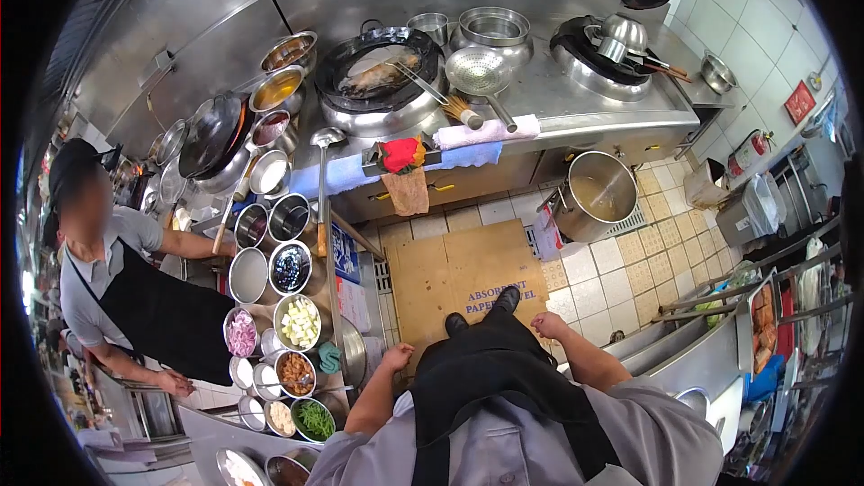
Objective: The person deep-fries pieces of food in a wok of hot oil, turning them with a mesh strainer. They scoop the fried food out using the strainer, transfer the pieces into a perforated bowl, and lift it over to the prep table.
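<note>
l hand (396, 357) & r hand (545, 325) look empty, can't tell how tightly curled, w/ metal pan (354, 353) left of l hand, the nearer one, its long axis approx fore-aft, beside a green cloth (329, 357).

1. The bench (538, 88) is of smooth metal, rather glossy.
2. At its front edge, the pink towel (490, 132) is of matt cloth.
3. Near its left end, the wok (428, 56) is of dark metal.
4. The cardboard (432, 283) looks matt and paper-like.
5. The pot (572, 213) is of shiny metal.
6. The apron (486, 355) is of matt black cloth.
</note>
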Demonstrator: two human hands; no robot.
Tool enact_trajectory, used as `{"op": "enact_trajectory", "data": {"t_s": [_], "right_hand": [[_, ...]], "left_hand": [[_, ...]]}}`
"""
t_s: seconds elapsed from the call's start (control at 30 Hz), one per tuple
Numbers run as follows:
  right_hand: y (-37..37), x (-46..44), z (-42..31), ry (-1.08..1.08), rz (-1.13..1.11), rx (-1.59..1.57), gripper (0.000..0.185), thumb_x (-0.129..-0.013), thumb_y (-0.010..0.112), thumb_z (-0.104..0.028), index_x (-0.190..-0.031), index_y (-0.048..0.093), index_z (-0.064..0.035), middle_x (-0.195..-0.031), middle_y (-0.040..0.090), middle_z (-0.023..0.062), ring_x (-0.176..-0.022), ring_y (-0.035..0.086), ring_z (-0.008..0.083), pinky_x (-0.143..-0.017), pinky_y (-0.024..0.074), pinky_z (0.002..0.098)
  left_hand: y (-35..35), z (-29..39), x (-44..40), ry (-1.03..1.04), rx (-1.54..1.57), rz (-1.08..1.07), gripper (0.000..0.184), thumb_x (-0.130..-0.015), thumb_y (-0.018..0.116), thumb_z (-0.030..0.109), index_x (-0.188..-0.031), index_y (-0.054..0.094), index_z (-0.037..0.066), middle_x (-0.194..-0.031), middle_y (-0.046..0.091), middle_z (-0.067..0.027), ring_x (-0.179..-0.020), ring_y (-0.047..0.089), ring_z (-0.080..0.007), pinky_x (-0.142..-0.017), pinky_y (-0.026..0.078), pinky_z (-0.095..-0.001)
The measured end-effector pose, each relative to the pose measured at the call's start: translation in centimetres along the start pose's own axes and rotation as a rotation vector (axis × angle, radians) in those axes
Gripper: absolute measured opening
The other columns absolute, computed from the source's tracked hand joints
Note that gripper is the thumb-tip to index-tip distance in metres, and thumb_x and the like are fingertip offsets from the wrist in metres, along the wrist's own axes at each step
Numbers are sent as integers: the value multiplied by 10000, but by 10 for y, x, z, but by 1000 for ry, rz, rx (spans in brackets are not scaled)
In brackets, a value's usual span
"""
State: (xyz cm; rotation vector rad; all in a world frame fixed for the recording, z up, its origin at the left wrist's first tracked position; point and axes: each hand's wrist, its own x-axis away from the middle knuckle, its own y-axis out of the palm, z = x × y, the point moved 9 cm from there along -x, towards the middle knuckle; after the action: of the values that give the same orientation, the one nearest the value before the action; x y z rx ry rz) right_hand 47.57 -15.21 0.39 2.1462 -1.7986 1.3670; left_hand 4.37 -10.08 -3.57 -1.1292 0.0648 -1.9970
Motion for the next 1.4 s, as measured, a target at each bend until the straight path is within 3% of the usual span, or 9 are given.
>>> {"op": "enact_trajectory", "data": {"t_s": [0.83, 0.9, 1.4], "right_hand": [[0, -1, 10, 37, -13, -15, 181, -783, 457, -145, -822, 595, -34, -647, 587, 77, -501, 561, 141, -479, 460, 250], [-2, 0, 12, 68, 2, -28, 153, -735, 490, -164, -785, 615, -91, -658, 606, 78, -533, 590, 161, -558, 472, 276], [2, -4, 11, 17, 19, 39, 167, -738, 478, -188, -759, 614, -94, -670, 609, 83, -554, 598, 177, -583, 479, 291]], "left_hand": [[-2, 3, 2, -48, 60, 10, 209, -791, 478, 203, -932, 549, 66, -733, 584, -64, -633, 560, -151, -599, 451, -277], [-2, 1, 2, -28, 95, 12, 222, -787, 484, 217, -934, 554, 67, -741, 589, -69, -645, 566, -154, -601, 451, -280], [-2, 0, 4, -49, 87, 27, 196, -793, 480, 185, -931, 549, 64, -732, 579, -57, -622, 553, -144, -581, 446, -278]]}}
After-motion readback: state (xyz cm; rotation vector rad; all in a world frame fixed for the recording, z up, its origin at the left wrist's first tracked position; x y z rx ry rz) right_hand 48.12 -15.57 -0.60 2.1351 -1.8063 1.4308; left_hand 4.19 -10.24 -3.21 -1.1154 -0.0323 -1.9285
